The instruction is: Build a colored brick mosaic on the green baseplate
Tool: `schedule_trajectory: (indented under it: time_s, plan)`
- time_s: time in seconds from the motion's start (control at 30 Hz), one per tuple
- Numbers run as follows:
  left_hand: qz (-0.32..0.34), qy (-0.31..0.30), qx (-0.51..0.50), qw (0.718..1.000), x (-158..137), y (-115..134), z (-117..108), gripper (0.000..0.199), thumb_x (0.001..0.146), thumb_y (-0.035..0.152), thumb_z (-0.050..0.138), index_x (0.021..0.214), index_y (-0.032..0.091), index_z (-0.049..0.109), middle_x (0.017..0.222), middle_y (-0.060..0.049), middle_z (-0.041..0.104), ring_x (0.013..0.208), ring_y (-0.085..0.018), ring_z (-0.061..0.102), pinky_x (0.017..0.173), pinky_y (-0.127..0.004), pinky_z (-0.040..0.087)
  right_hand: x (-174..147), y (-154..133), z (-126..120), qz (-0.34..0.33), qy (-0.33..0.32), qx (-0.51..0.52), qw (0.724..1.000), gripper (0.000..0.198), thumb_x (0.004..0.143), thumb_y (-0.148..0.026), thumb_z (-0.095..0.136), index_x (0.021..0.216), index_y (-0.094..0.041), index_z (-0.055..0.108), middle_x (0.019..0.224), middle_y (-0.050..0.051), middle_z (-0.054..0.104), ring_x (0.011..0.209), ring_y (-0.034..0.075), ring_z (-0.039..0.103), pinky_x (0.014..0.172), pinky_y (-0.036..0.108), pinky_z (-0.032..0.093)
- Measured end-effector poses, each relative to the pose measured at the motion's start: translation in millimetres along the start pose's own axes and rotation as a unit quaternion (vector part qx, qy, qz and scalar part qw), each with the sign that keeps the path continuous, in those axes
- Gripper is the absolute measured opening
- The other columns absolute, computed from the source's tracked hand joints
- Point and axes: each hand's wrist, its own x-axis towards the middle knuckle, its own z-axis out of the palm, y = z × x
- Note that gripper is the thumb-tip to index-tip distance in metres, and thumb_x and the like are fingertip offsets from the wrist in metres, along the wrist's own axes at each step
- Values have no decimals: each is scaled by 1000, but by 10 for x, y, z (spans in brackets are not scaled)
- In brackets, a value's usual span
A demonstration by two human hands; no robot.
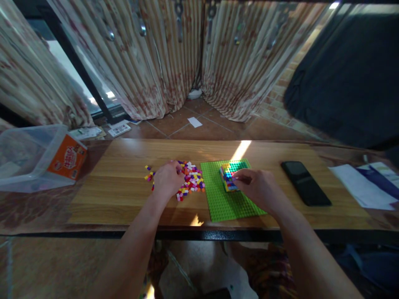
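On the wooden table lies a green studded baseplate (218,205), with a small block of stacked, many-coloured toy bricks (230,176) on its upper part. My right hand (254,185) is at the right side of that block, thumb and fingertips pinched together against it; whether a brick sits between them is too small to tell. To the left of the baseplate is a loose pile of small coloured bricks (191,179). My left hand (170,178) rests over the pile's left side with fingers curled; what they hold, if anything, is hidden.
A black phone (305,182) lies right of the baseplate, with papers (361,187) beyond it. A clear plastic bin (34,153) with an orange label stands at the far left. The table's dark front edge (218,235) runs below my forearms. Curtains (174,62) hang behind.
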Motion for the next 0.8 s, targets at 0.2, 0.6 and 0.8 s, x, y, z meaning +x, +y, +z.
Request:
schedule_trajectory:
  time_s: [0.2,0.6,0.8]
  plan:
    - [4,10,-28,1000,-2,-18,3,18,78,20,51,86,21,67,88,-5,72,83,-21,65,75,-31,47,4,-2,15,2,24,25,999,11,74,-21,62,73,-22,73,66,1,71,61,15,65,58,27,42]
    - [57,96,-281,953,-6,-84,-5,9,76,23,59,81,18,65,80,-3,70,73,-16,63,70,-28,49,28,-2,35,-1,16,20,1000,12,76,-23,64,69,-22,75,72,3,74,67,18,66,61,30,42]
    - [124,43,-447,885,-186,243,171,6,78,23,61,80,18,63,76,-1,67,72,-13,62,70,-25,50,38,38,60,2,24,43,999,12,75,-24,64,73,-22,75,72,2,74,66,17,66,62,29,45]
